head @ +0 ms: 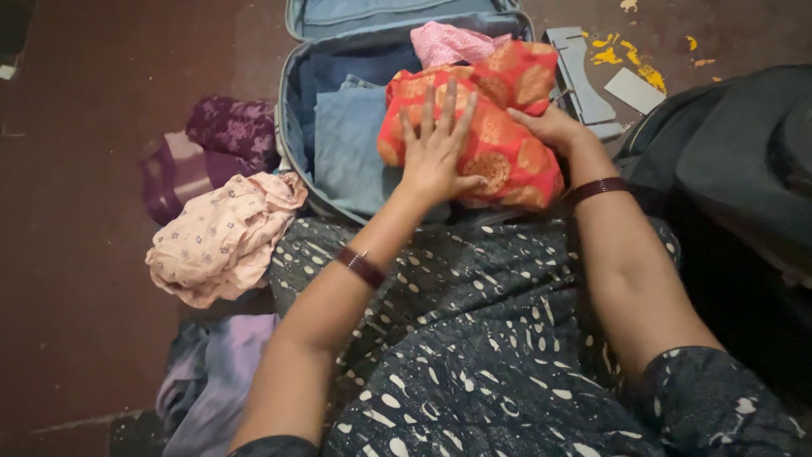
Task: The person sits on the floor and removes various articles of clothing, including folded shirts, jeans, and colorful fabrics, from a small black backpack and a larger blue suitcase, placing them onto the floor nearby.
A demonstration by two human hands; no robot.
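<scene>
From the head camera I look down at my lap and an open suitcase (292, 127) on the floor. My left hand (436, 152) lies flat on a folded red-and-orange patterned cloth (507, 140), fingers spread wide, palm pressing down, gripping nothing. My right hand (551, 127) rests against the cloth's right edge; its fingers are partly tucked under the fabric, so I cannot tell how far they curl.

I judge this bundle light, soft and limp, with a slightly slick sheen: it would sag if lifted by one corner, so the place to hold it is from both sides or underneath, with the folds kept together.

The suitcase holds the red bundle at the right, a folded blue-grey garment (351, 148) to its left and a pink cloth (448, 42) at the back. Outside it on the floor lie a peach floral garment (224, 237), a purple cloth (228, 131) and a lilac one (220, 372).
</scene>
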